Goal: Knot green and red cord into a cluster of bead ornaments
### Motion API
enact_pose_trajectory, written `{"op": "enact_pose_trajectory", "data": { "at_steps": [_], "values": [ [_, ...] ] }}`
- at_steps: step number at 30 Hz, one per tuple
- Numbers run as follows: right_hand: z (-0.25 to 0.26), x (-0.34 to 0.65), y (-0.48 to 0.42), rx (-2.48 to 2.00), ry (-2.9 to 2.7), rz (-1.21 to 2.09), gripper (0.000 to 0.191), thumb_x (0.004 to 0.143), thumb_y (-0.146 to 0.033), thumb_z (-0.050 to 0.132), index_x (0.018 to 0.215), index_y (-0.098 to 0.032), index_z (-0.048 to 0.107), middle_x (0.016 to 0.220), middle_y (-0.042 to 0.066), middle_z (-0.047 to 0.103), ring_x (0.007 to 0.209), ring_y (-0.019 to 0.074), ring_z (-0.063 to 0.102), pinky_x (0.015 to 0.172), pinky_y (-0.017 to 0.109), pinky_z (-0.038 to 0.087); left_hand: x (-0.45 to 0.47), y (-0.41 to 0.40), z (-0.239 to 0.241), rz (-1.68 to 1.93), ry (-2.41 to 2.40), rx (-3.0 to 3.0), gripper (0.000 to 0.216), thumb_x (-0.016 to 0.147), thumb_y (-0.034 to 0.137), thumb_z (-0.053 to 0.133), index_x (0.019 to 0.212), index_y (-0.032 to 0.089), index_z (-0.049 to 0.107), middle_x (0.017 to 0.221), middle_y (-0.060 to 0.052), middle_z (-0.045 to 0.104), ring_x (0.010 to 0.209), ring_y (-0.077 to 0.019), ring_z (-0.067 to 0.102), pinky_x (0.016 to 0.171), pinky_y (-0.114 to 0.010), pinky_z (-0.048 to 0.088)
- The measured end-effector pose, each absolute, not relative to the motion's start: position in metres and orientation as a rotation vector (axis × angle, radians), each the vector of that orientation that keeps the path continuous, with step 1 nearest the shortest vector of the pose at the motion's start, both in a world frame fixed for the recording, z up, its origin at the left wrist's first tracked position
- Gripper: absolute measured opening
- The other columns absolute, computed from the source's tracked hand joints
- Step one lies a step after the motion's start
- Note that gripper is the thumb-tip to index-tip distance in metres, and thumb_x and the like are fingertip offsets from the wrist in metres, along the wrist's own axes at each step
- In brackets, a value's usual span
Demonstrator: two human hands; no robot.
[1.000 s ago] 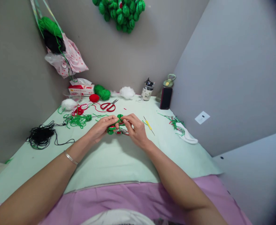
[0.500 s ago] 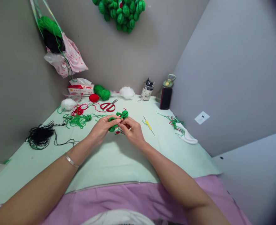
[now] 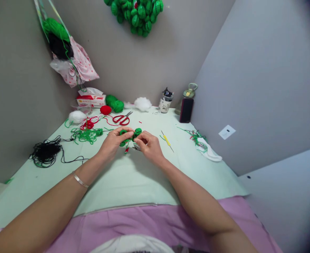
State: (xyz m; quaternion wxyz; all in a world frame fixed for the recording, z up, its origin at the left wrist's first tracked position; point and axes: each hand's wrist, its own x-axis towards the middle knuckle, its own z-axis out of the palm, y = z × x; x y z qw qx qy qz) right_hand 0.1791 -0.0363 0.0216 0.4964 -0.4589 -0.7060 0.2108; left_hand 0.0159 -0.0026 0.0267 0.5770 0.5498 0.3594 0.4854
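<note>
Between my two hands is a small green crocheted piece [image 3: 138, 131] with rounded ends and dark lines. My left hand [image 3: 116, 140] pinches its left part between thumb and fingers, and a green loop shows above the thumb. The fingertips of my right hand [image 3: 149, 143] are closed on its right side; part of the piece is hidden behind them. A small red-and-white bit [image 3: 127, 150] dangles on a green strand below. Under the right fingers lies a small dark metal tool [image 3: 136, 148], partly covered, perhaps thread snips.
Red-handled scissors [image 3: 121, 119] lie behind my hands, a yellow-handled crochet hook [image 3: 167, 140] to the right. Loose green yarn [image 3: 88, 136] and black yarn [image 3: 46, 151] spread leftward. A jar [image 3: 165, 102], phone [image 3: 186, 110] and white stuffing [image 3: 142, 104] stand at the back; a white sock-like cloth [image 3: 210, 153] lies right.
The crocheted piece has turned and shifted slightly down between my fingers. Its red-and-white bit now hangs lower and further left, and more of the metal tool shows.
</note>
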Motion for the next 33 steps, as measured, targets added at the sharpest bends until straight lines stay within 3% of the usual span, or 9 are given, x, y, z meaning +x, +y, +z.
{"op": "enact_pose_trajectory", "data": {
  "at_steps": [9,15,22,28,33],
  "values": [
    [0.027,0.189,-0.029,-1.146,-1.553,0.769,0.026,0.083,-0.04,0.066,0.068,-0.018,0.063,0.061,-0.002,0.054,0.056,0.0105,0.043,0.055,0.025,0.034,0.014,-0.006,0.033,0.936,0.823,1.251,0.025,0.071,0.038,0.078,0.076,0.017,0.066,0.069,0.003,0.053,0.061,-0.0092,0.043,0.056,-0.024,0.029],
    [0.04,0.198,-0.027,-1.049,-1.591,0.836,0.019,0.079,-0.037,0.071,0.087,-0.021,0.074,0.089,0.002,0.067,0.064,0.01,0.047,0.063,0.025,0.039,0.012,-0.005,0.032,0.742,0.797,1.311,0.027,0.071,0.04,0.078,0.078,0.016,0.067,0.069,0.0,0.057,0.062,-0.0122,0.049,0.059,-0.026,0.033],
    [0.037,0.2,-0.024,-1.0,-1.378,1.127,0.019,0.071,-0.037,0.077,0.074,-0.019,0.071,0.067,-0.002,0.062,0.061,0.0103,0.048,0.062,0.025,0.041,0.012,-0.003,0.029,0.677,0.775,1.356,0.026,0.073,0.04,0.076,0.074,0.018,0.063,0.065,0.002,0.054,0.058,-0.0106,0.045,0.056,-0.025,0.031],
    [0.043,0.214,-0.017,-0.978,-1.039,1.143,0.029,0.065,-0.043,0.081,0.072,-0.018,0.067,0.079,0.001,0.068,0.07,0.0104,0.057,0.069,0.024,0.049,0.013,-0.007,0.029,0.493,0.709,1.36,0.027,0.075,0.042,0.075,0.077,0.017,0.063,0.073,-0.002,0.063,0.067,-0.0158,0.055,0.065,-0.03,0.039],
    [0.046,0.207,-0.024,-0.851,-0.996,1.436,0.037,0.064,-0.047,0.084,0.073,-0.018,0.062,0.075,-0.002,0.066,0.067,0.0097,0.061,0.075,0.028,0.055,0.015,-0.008,0.023,0.46,0.638,1.39,0.026,0.076,0.041,0.074,0.079,0.018,0.064,0.079,-0.003,0.064,0.071,-0.0161,0.056,0.067,-0.029,0.04]
  ]
}}
